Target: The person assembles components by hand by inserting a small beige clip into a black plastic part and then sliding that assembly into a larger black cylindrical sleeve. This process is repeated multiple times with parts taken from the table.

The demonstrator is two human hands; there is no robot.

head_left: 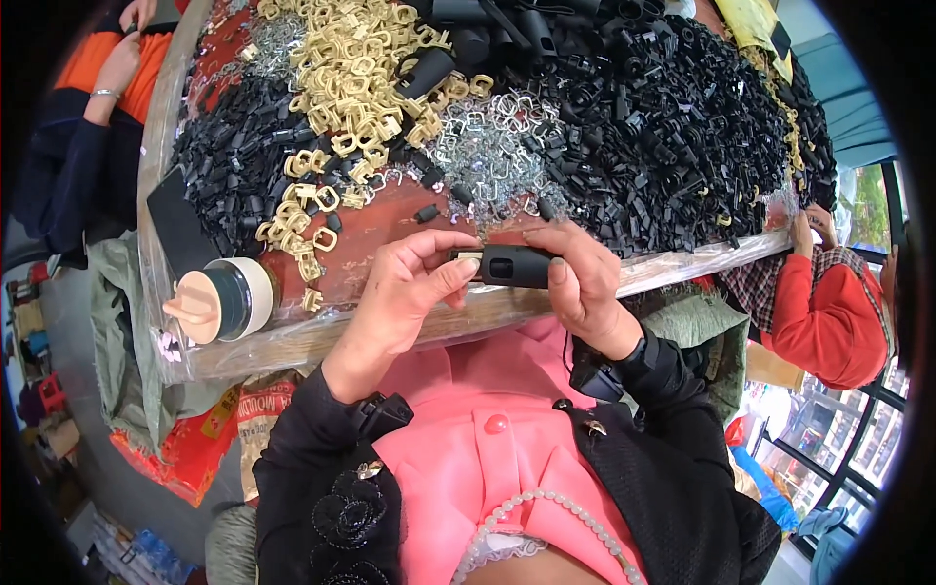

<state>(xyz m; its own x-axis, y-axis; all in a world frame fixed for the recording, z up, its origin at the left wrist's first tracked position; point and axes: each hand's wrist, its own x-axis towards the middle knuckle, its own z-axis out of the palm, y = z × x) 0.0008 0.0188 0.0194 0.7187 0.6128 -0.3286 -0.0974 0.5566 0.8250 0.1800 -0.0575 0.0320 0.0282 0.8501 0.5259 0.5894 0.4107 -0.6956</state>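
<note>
Just above the near table edge, my two hands hold a black plastic housing (517, 267), rounded and tube-like, with a rectangular slot facing up. My right hand (591, 288) wraps its fingers and thumb round the right end. At the left end, the thumb and forefinger of my left hand (408, 288) pinch together. A small pale piece shows by that thumb, too small to name. Beyond my hands lie beige plastic rings (341, 78), silver metal loops (497, 146) and a few small black plastic pieces (426, 214).
A heap of black plastic parts (673, 127) covers the table's right side. A beige-lidded cup (219, 302) stands at the near left corner, beside a dark flat panel (185, 219). Co-workers sit at the left (83, 136) and right (829, 312). Plastic film wraps the wooden table edge (673, 273).
</note>
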